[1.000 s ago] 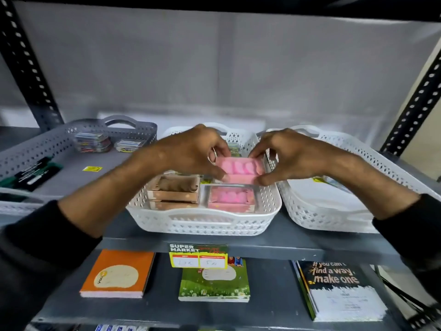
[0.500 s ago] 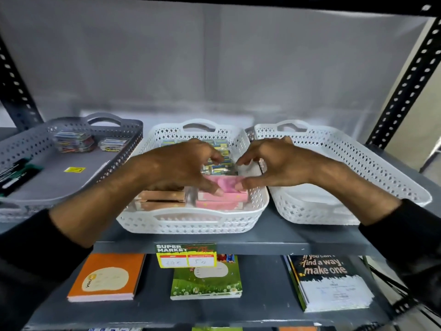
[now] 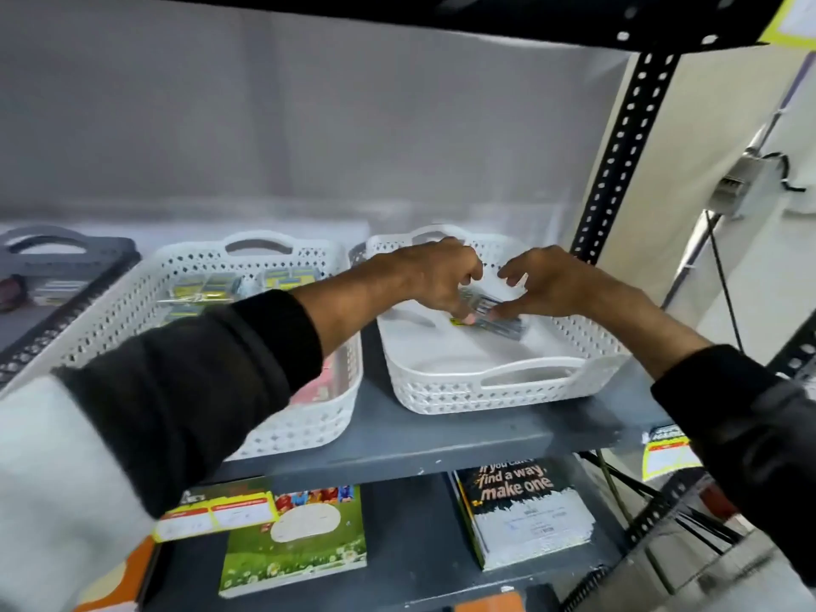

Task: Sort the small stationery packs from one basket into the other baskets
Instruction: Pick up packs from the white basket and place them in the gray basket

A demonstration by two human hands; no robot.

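Note:
Both my hands reach into the right white basket (image 3: 494, 390). A small clear, greyish stationery pack (image 3: 501, 318) lies low on its floor, next to a yellow sticker (image 3: 458, 322). My left hand (image 3: 430, 276) pinches the pack's left end with its fingertips. From the right, my right hand (image 3: 554, 282) touches the pack's other end with thumb and fingers. The middle white basket (image 3: 304, 428) holds yellow-green packs (image 3: 207, 288) at the back and a pink pack (image 3: 326, 382) near the front, mostly hidden by my left sleeve.
A grey basket (image 3: 66, 254) stands at the far left of the shelf. The black rack post (image 3: 618, 161) rises just behind the right basket. Notebooks (image 3: 521, 510) and price tags (image 3: 216, 516) lie on the shelf below.
Both hands left the pink pack in the middle basket and moved right into the right basket, where they now hold a small clear pack. My view swung right.

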